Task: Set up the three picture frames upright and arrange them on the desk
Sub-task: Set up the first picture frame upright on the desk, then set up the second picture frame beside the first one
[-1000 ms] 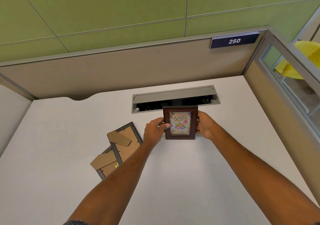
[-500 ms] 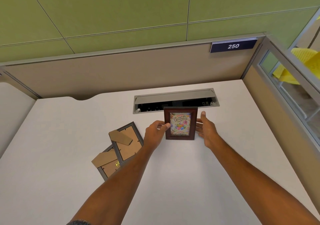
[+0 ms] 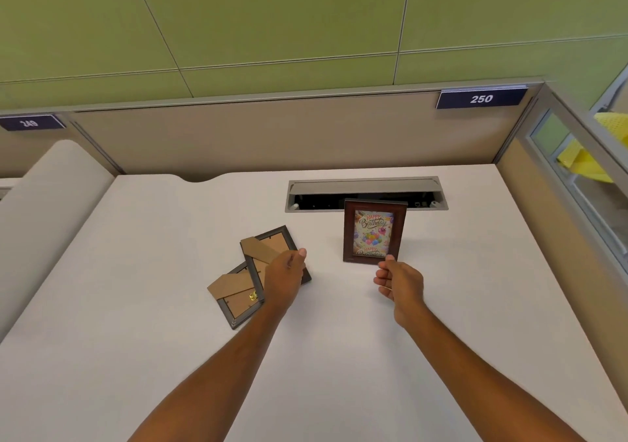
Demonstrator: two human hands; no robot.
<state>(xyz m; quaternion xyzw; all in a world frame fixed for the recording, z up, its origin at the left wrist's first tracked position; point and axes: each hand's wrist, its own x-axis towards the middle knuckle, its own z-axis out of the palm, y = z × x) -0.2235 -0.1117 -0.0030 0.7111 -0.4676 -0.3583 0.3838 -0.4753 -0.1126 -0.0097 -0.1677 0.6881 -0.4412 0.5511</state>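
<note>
A dark brown picture frame [image 3: 373,231] with a birthday card in it stands upright on the white desk [image 3: 339,356], just in front of the cable trough. Neither hand touches it. My right hand [image 3: 399,282] hovers just below its lower right corner, fingers loosely curled and empty. Two grey frames lie face down and overlapping to the left, cardboard backs and stands showing: the upper one [image 3: 268,248] and the lower one [image 3: 238,297]. My left hand [image 3: 284,273] reaches over the upper frame's right edge, fingers apart; whether it touches the frame I cannot tell.
An open cable trough [image 3: 365,193] is sunk into the desk behind the standing frame. A beige partition with the sign 250 [image 3: 481,98] bounds the back, and a glazed panel [image 3: 577,176] bounds the right. A rounded white desk end [image 3: 51,203] lies left.
Both hands have let go of the brown frame, which now stands by itself. My left hand has moved left over the face-down frames; my right hand has drawn back toward me.
</note>
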